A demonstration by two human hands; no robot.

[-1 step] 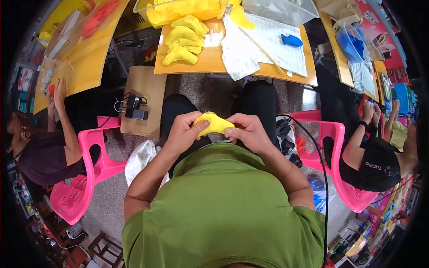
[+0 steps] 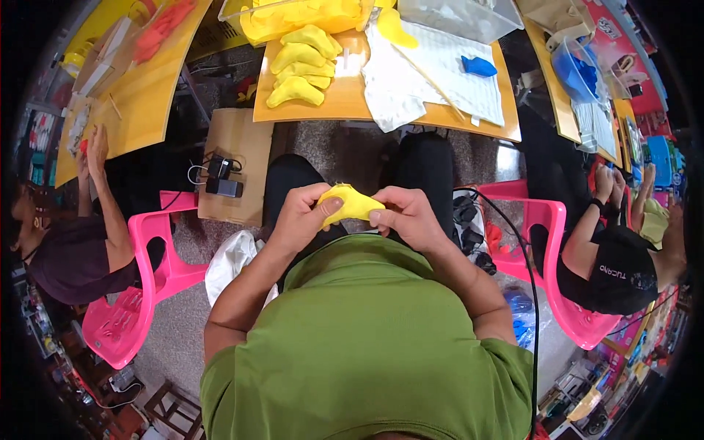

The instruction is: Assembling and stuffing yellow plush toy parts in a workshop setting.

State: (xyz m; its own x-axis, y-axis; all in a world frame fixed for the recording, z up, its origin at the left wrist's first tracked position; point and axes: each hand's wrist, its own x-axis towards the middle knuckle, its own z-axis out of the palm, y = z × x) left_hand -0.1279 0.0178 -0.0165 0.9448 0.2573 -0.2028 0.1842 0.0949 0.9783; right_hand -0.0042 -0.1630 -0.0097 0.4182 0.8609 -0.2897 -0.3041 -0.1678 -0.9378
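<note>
Above my lap, both hands grip a small yellow stuffed fabric piece (image 2: 355, 202), plump and rounded with a few dark strands or a dark edge at its upper left. My left hand (image 2: 302, 214) is closed round its left end, the thumb pressed on top. The right end is pinched between the thumb and fingers of my right hand (image 2: 412, 215). Its underside and the fingertips behind it are hidden. On the table ahead lies a stack of similar yellow curved pieces (image 2: 299, 64).
The wooden table (image 2: 315, 111) holds a bin of yellow material (image 2: 293, 20), a white cloth (image 2: 396, 103), a thin wooden stick (image 2: 433, 84) and a small blue stuffed piece (image 2: 479, 67). Pink chairs (image 2: 150, 249) with seated people flank me. A black cable (image 2: 534, 293) hangs at my right.
</note>
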